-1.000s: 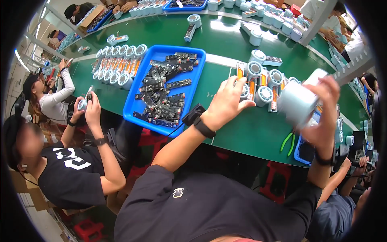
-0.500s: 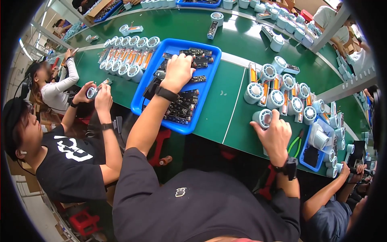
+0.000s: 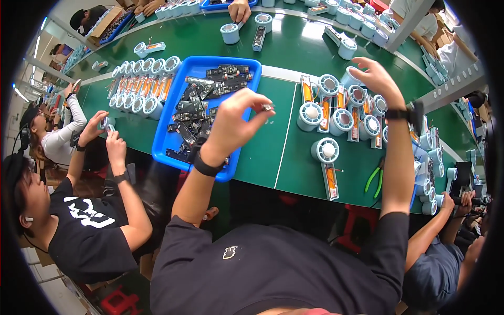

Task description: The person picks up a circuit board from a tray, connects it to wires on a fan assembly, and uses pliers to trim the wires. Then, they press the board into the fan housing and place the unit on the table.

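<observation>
My left hand (image 3: 236, 123) is over the right side of the blue tray (image 3: 245, 113), its thumb and fingers closed on a small circuit board (image 3: 268, 107). Only the board's end shows past the fingertips. At the far side of a cluster of light-blue round units, my right hand (image 3: 379, 81) has its fingers curled at the rim of one light-blue round housing (image 3: 350, 78), which they partly cover. Nearer me, apart from the cluster, lies another round unit (image 3: 325, 150) with a white dome, wired to a strip-shaped case (image 3: 330, 181) holding an orange part.
Dark circuit boards (image 3: 191, 113) lie in the tray. Rows of round units (image 3: 139, 84) stand left of it. Green-handled pliers (image 3: 375, 178) lie near the table's edge, right of the cluster. Co-workers sit at both sides, and another person's hand (image 3: 239, 10) reaches in across the table.
My left hand has lifted out of the tray with a small board. My right hand has let go of the near round unit and moved to the cluster's far side. The view has shifted.
</observation>
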`<state>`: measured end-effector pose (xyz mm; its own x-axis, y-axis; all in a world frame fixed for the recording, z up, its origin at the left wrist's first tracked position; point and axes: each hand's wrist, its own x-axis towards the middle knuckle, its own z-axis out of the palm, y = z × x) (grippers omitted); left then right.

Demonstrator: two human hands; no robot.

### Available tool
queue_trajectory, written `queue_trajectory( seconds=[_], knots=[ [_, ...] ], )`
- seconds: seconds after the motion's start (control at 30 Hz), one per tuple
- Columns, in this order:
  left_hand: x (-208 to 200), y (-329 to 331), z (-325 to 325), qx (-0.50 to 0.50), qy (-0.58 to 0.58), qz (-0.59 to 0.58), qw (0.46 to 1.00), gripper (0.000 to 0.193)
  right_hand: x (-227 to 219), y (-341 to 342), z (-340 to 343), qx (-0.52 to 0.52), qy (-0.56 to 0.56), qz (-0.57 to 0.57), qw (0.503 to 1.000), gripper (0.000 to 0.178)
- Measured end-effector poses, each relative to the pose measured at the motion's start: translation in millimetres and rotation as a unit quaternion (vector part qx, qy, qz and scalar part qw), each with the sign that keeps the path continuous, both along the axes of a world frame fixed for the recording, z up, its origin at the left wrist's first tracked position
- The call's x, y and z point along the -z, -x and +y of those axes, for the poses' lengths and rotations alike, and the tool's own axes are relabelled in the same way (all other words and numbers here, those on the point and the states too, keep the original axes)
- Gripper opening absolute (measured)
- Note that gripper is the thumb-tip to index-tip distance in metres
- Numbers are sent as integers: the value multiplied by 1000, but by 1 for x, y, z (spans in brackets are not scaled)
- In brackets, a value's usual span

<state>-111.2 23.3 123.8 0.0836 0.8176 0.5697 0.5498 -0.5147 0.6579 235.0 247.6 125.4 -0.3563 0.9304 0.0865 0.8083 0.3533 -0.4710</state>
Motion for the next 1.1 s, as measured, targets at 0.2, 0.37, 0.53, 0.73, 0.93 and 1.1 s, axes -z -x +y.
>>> queue_trajectory(
  seconds=[0.2, 0.37, 0.53, 0.73, 0.93, 1.1],
  knots=[
    [7, 8, -25, 27, 22, -4, 999, 19, -17, 18, 40, -16, 134, -156, 979, 73],
    [9, 1, -33, 40, 76, -71, 994, 21, 12, 9, 85, 64, 4, -101, 993, 72],
    [20, -13, -45, 53, 152, -80, 984, 28, 30, 18, 78, 50, -8, -222, 974, 70],
    [27, -37, -80, 80, 251, -102, 959, 36, -15, 17, 11, -29, -13, -36, 999, 46],
    [62, -76, -82, 89, 229, -47, 968, 38, -8, 8, -149, -244, 174, -1, 954, 20],
    [86, -114, -78, 105, 239, -99, 960, 38, 47, -7, -211, -241, 85, 51, 965, 33]
  ],
)
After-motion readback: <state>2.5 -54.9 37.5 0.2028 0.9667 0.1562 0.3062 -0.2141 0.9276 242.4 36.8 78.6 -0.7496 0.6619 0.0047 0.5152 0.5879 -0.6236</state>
